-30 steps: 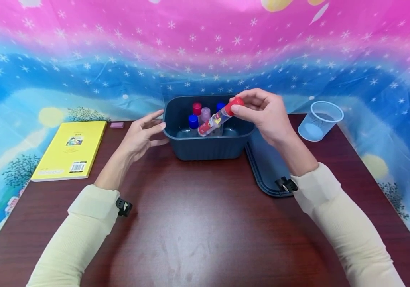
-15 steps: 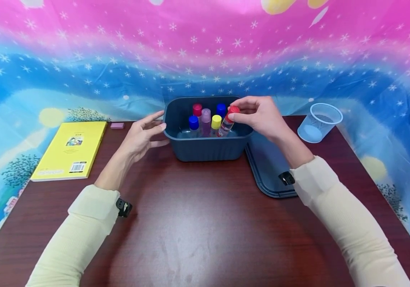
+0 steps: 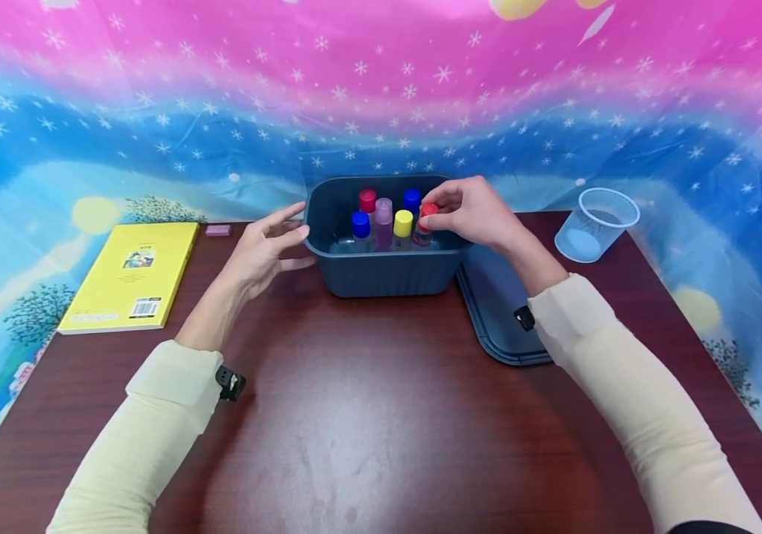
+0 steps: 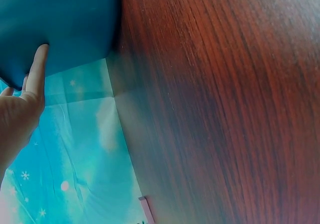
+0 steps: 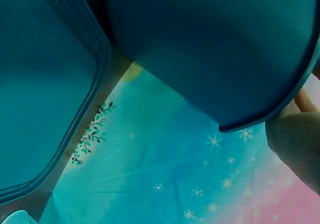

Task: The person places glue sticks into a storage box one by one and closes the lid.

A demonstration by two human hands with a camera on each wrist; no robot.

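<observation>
A dark blue ribbed plastic tub [image 3: 388, 271] was recorded at upper centre of the head view, on a dark red wooden table [image 3: 368, 415]. Inside it, small clear bottles with blue, red, lilac and yellow caps were seen standing upright. A red-capped clear bottle [image 3: 425, 222] was held at its cap by the curled fingertips of the right hand [image 3: 471, 215], at the tub's right end. The left hand [image 3: 264, 248] was laid against the tub's left wall, fingers straight and relaxed. A dark blue plastic lid [image 3: 497, 311] was noted just right of the tub, a yellow paperback book [image 3: 130, 276] at left, a clear plastic cup [image 3: 594, 225] at upper right
</observation>
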